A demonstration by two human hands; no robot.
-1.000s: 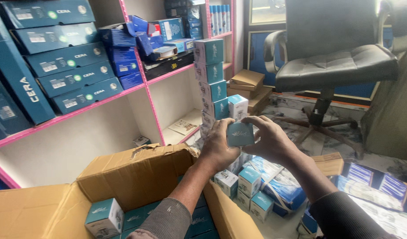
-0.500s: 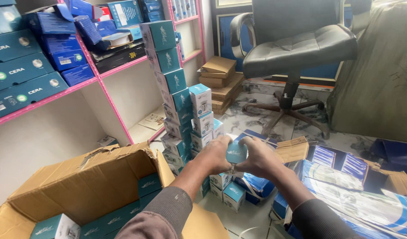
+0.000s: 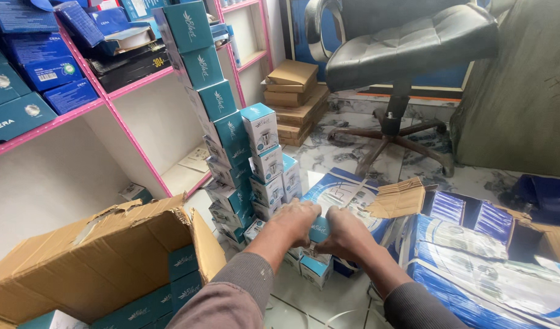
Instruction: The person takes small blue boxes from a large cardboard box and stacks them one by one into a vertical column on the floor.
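Note:
Both my hands hold one small teal box [image 3: 319,228] low over the floor. My left hand [image 3: 296,222] grips its left side and my right hand [image 3: 344,233] its right side, so most of the box is hidden. Just under it stand more small teal-and-white boxes [image 3: 315,268] on the floor. Left of my hands rises a tall leaning stack of teal boxes [image 3: 214,100], with a shorter stack of white-faced boxes [image 3: 264,158] beside it.
An open cardboard carton [image 3: 103,256] with teal boxes inside sits at lower left. Pink-edged shelves [image 3: 133,85] hold blue boxes. A black office chair [image 3: 408,49] stands behind. Blue-and-white packages [image 3: 475,256] and torn cardboard [image 3: 399,198] lie at right. Brown flat boxes [image 3: 292,91] sit stacked by the shelves.
My hands have carried the teal box down from chest height to just above the low boxes on the floor. The view has tilted down and to the right.

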